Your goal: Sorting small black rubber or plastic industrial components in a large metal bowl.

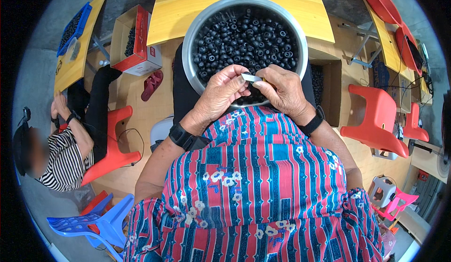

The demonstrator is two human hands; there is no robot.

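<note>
Across my lap rests a wide steel bowl (300,43), filled with small round black parts (244,39) that have holes through them. Over its near rim, my left hand (217,92) is closed, thumb and fingers pinching one of these small black parts, mostly hidden by the fingertips. My right hand (287,90) grips a small knife (251,78); its short pale blade points left and meets the pinched part at my left fingertips. A bit of yellow handle shows between the right fingers, and the rest is covered.
A yellow table (174,8) stands beyond the bowl. Left are a red-and-white carton (136,50), a red slipper (151,84) and a seated person (66,163) on a red stool (112,144). An open carton (332,90) and a red stool (373,118) stand right.
</note>
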